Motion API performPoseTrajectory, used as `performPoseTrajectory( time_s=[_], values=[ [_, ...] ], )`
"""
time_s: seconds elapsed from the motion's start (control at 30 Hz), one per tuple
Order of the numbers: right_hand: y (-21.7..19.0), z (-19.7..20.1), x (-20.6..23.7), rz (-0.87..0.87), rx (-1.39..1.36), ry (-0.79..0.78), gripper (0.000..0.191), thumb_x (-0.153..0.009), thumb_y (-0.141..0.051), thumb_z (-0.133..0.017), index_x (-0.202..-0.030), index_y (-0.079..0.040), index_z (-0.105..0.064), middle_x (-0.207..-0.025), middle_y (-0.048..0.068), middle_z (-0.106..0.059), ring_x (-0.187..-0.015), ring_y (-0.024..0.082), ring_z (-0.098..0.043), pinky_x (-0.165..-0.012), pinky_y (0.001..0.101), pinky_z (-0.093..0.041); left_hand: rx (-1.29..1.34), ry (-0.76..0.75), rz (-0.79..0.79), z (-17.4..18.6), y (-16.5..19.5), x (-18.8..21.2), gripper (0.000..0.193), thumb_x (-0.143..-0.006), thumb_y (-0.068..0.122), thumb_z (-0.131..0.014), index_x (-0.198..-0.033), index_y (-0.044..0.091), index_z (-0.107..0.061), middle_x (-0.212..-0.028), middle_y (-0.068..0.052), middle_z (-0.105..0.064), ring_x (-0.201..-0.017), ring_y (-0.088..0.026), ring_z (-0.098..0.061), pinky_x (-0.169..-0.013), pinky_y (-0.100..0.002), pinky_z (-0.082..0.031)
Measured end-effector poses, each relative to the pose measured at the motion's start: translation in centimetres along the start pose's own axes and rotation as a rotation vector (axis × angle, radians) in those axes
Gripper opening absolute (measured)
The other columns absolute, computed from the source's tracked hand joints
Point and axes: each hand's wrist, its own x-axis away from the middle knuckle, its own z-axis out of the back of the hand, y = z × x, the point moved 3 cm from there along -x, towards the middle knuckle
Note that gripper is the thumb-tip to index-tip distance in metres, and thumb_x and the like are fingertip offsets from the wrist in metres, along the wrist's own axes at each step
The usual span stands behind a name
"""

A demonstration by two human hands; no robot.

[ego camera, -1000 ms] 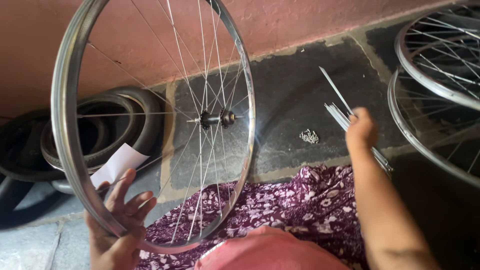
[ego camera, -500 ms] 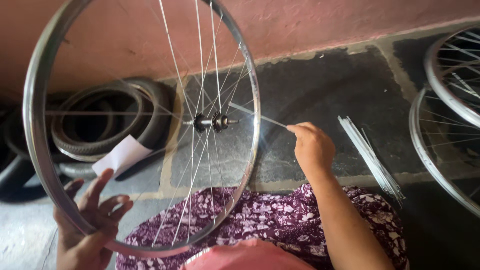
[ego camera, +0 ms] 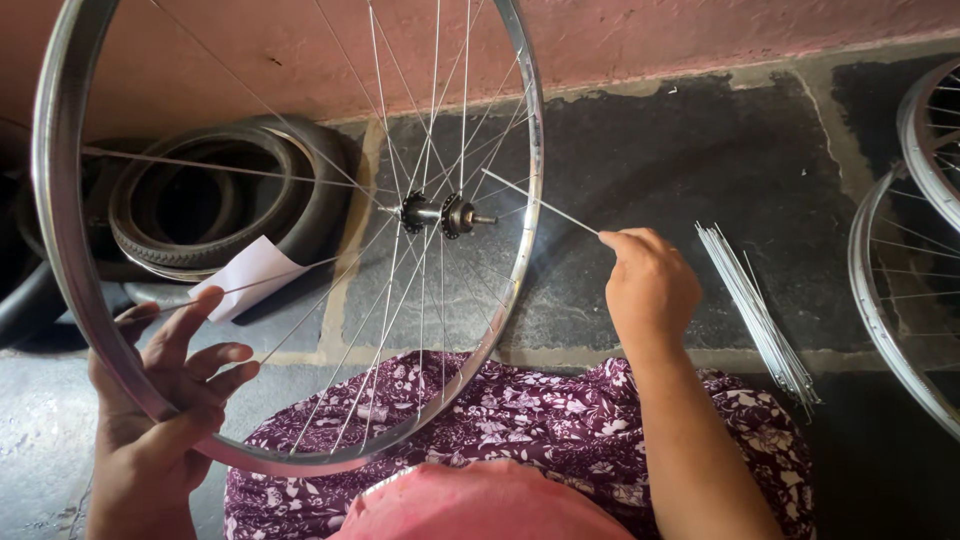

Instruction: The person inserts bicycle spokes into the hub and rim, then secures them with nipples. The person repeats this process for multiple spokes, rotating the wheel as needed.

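A silver bicycle wheel rim (ego camera: 60, 250) with thin spokes stands upright in front of me, its hub (ego camera: 440, 213) at the centre. My left hand (ego camera: 165, 400) holds the rim at its lower left, fingers spread against the metal. My right hand (ego camera: 650, 285) pinches a single loose spoke (ego camera: 545, 205); the spoke's far end points toward the hub. The wheel's lower edge rests over my lap, which is covered by purple floral cloth (ego camera: 540, 420).
A bundle of loose spokes (ego camera: 760, 315) lies on the dark stone floor right of my right hand. Two more spoked wheels (ego camera: 900, 280) lie at the right edge. Black tyres (ego camera: 230, 200) and a white paper (ego camera: 245, 275) sit behind the wheel, by a pink wall (ego camera: 700, 30).
My right hand has left the spoke bundle with one spoke and carried it left toward the hub. The wheel has stayed in my left hand.
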Motion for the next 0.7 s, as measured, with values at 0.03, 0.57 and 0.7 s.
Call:
performPoseTrajectory(
  time_s=[0.03,0.57,0.7],
  values=[
    [-0.1,0.1,0.1,-0.003,0.014,-0.01,0.023,-0.09,-0.001,-0.068,-0.102,-0.016,-0.079,-0.105,0.0,-0.074,-0.094,0.025,-0.07,-0.079,0.0381,-0.056,-0.01,-0.013,-0.01,0.1,0.0,0.1,0.106,-0.066,-0.015,-0.049,-0.161,0.025,-0.03,-0.166,-0.029,-0.039,-0.121,-0.033,-0.062,-0.103,-0.05,-0.052],
    [-3.3,1.8,-0.5,0.218,-0.21,0.164,0.028,-0.089,0.007,-0.07,-0.11,-0.01,-0.076,-0.106,0.004,-0.073,-0.098,0.025,-0.07,-0.085,0.0363,-0.057,-0.016,0.027,-0.003,-0.6,0.5,0.2,0.106,-0.062,-0.016,-0.048,-0.161,0.018,-0.029,-0.161,-0.032,-0.041,-0.117,-0.032,-0.064,-0.103,-0.049,-0.052],
    [-4.0,2.8,-1.1,0.283,-0.208,0.142,0.027,-0.089,0.008,-0.069,-0.107,-0.01,-0.078,-0.103,0.004,-0.074,-0.093,0.023,-0.071,-0.081,0.0345,-0.057,-0.008,0.012,-0.013,-0.7,0.6,0.1,0.107,-0.062,-0.016,-0.047,-0.162,0.018,-0.029,-0.162,-0.033,-0.04,-0.118,-0.031,-0.064,-0.104,-0.049,-0.052]
  ],
)
